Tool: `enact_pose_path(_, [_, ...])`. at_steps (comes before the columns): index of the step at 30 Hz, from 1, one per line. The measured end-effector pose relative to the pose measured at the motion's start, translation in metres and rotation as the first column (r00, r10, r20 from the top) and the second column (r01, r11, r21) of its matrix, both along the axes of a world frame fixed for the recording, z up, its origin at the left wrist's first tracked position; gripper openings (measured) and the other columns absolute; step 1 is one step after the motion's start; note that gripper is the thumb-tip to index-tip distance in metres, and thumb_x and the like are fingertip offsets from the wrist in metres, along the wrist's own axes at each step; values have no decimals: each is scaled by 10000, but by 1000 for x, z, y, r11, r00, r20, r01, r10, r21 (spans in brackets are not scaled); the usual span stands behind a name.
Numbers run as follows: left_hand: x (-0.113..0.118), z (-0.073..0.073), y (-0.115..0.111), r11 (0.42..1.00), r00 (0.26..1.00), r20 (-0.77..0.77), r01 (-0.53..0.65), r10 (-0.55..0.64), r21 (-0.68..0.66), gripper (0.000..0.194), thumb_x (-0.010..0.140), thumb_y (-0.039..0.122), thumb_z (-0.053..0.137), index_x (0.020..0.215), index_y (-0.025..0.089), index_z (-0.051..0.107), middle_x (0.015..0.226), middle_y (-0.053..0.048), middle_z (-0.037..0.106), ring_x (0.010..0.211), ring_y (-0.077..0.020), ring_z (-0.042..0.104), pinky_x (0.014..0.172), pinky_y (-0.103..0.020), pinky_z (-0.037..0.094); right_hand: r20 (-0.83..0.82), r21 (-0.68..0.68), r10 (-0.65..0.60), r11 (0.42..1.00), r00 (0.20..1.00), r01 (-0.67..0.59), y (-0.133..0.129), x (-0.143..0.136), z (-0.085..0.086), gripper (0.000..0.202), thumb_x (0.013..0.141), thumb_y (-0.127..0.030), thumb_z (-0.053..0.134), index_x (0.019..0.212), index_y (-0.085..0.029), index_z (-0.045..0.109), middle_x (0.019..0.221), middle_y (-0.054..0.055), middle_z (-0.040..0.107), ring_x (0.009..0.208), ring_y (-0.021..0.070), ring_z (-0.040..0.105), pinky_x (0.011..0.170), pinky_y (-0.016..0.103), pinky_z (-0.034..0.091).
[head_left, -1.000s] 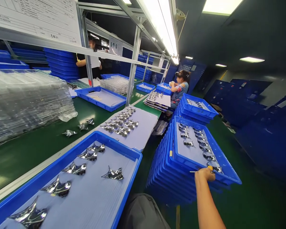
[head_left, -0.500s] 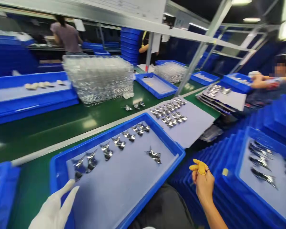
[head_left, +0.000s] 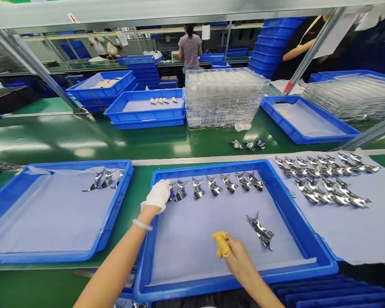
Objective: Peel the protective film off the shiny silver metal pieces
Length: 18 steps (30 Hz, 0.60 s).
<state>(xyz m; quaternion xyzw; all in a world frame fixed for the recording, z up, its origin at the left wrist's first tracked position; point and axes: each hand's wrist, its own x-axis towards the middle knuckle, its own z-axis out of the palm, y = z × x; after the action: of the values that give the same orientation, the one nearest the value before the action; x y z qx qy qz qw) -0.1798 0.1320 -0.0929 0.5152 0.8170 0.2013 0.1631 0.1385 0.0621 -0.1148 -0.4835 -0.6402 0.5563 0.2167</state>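
A blue tray lined with pale sheet lies in front of me. A row of several chrome wing-shaped parts runs along its far edge. My left hand, in a white glove, is curled at the row's left end, on the leftmost chrome part, which it partly hides. My right hand, bare with yellow finger cots, rests on the lining near the tray's front with fingertips pinched together and nothing seen in them. A single loose chrome part lies just right of it.
A second blue tray at left holds a few parts. A grey sheet at right carries rows of parts. Three parts lie on the green belt before a stack of clear trays. People work behind.
My view has swung left from the stacked trays to the bench. My right hand came off the side tray onto the middle tray's lining. My gloved left hand reached to the row's left end.
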Motion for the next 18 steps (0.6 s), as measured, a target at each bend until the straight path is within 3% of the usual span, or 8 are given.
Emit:
enact_pose_path(4, [9, -10, 31, 982, 997, -20, -79, 77, -171, 363, 971, 357, 663, 1275, 162, 625, 1266, -108, 661, 1069, -236, 680, 903, -454, 590, -69, -86, 134, 987, 989, -139, -7, -23, 1, 406, 950, -495, 441, 844, -176, 668, 587, 17, 627, 590, 210, 627, 656, 310, 481])
enact_pose_path(8, [12, -3, 29, 964, 987, -24, -163, 162, -211, 361, 963, 366, 671, 1253, 154, 638, 1263, -112, 665, 1091, -248, 676, 931, -469, 580, -139, -185, 146, 968, 979, -171, -4, -27, 11, 376, 932, -491, 502, 835, -170, 671, 570, 5, 619, 612, 212, 627, 709, 322, 479])
enact_pose_path(12, [4, 20, 0, 970, 975, 69, -203, 213, -130, 320, 969, 364, 650, 1217, 163, 657, 1300, -114, 655, 1187, -279, 635, 1025, -537, 513, -165, -265, 78, 957, 983, -120, 1, -27, 21, 362, 893, -497, 592, 766, -168, 675, 592, -6, 600, 626, 187, 579, 693, 306, 449])
enact_pose_path(14, [4, 31, -22, 980, 962, 188, -191, 198, -58, 261, 961, 326, 632, 1162, 173, 695, 1329, -150, 652, 1245, -306, 598, 1067, -511, 472, -177, -292, 38, 952, 984, -89, 1, -30, 23, 340, 883, -473, 622, 739, -170, 674, 615, -5, 598, 638, 171, 559, 668, 286, 434])
enact_pose_path(16, [11, 39, -45, 985, 922, 352, -172, 161, 2, 281, 919, 359, 657, 1122, 173, 717, 1263, -155, 697, 1181, -307, 628, 994, -442, 512, -199, -328, 1, 942, 980, -68, 0, -34, 24, 328, 878, -462, 642, 740, -166, 677, 625, -10, 590, 579, 137, 499, 591, 259, 395])
enact_pose_path(18, [24, 43, -69, 988, 837, 538, -146, 99, 45, 388, 867, 456, 696, 1127, 169, 725, 1121, -131, 753, 958, -268, 685, 826, -379, 559, -233, -364, -26, 929, 972, -62, -2, -39, 26, 359, 889, -502, 637, 789, -161, 686, 626, -29, 565, 487, 95, 379, 496, 237, 315])
